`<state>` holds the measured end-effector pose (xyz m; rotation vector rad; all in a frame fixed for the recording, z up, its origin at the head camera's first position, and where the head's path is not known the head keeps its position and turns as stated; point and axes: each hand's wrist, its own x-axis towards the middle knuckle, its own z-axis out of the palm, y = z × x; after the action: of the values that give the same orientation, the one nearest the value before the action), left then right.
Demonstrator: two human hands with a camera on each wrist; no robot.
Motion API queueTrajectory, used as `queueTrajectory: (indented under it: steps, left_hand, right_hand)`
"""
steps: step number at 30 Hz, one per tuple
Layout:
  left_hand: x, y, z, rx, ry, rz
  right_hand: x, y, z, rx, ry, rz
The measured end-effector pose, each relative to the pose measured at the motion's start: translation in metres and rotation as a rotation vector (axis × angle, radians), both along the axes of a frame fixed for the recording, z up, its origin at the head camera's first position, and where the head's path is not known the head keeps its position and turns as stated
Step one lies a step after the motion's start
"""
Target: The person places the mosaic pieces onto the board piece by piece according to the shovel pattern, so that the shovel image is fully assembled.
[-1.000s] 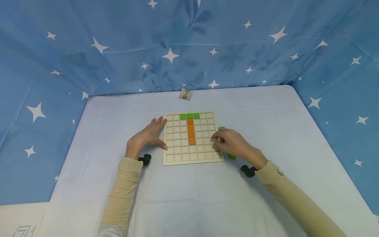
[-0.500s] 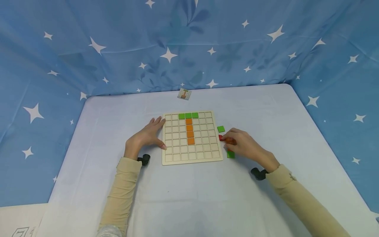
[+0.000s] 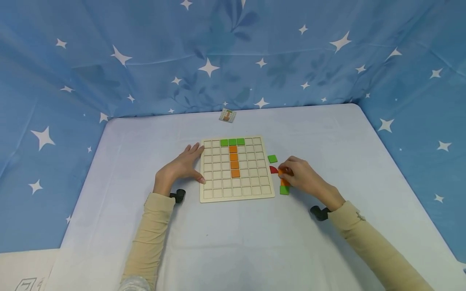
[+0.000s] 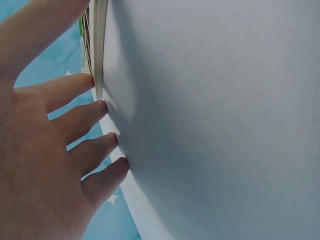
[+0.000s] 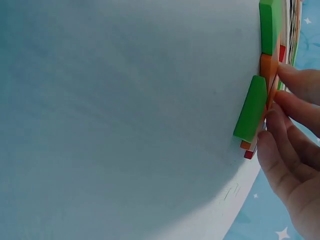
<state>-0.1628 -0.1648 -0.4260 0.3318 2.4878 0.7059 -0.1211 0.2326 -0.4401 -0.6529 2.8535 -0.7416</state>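
A cream grid board (image 3: 218, 192) lies mid-table. Three green square tiles (image 3: 232, 142) fill part of its top row, and a column of orange square tiles (image 3: 234, 165) runs down below the middle one. My left hand (image 3: 181, 165) rests spread along the board's left edge, its fingertips touching the side in the left wrist view. To the right of the board, my right hand (image 3: 300, 174) pinches an orange square tile (image 5: 271, 95) between thumb and fingers. A second orange tile (image 3: 284, 183) is partly under that hand, and some loose tiles there are hidden.
Just right of the board lie a loose green tile (image 3: 272, 159), a red rounded piece (image 3: 274, 169) and another green tile (image 3: 284, 190). A small pattern card (image 3: 227, 115) sits at the table's back edge. A blue star-printed curtain (image 3: 145, 81) surrounds the table.
My right hand has drawn off the board's right edge to the loose tiles, uncovering the red piece and green tile, and now pinches an orange tile. My left hand stays put.
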Motion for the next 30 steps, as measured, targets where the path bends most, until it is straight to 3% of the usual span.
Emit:
queueTrajectory:
  steps: [14,19,26,30]
  left_hand:
    - [-0.0002,0.0014,-0.0007,0.005,0.003,-0.002]
    - [-0.0007,0.0008,-0.0029,0.006,0.009,-0.006]
    - [-0.0001,-0.0002,-0.0033,0.007,0.006,-0.001]
    - [0.0001,-0.0006,-0.0032,0.006,0.003,-0.001]
  right_hand:
    - [-0.001,-0.0008,0.003,-0.014,-0.085,-0.069]
    - [-0.001,0.0005,0.0013,-0.045,-0.051,-0.053]
    - [0.0001,0.0014,0.0,-0.069,0.064,-0.021]
    - [0.0002,0.0014,0.0005,-0.067,0.051,-0.043]
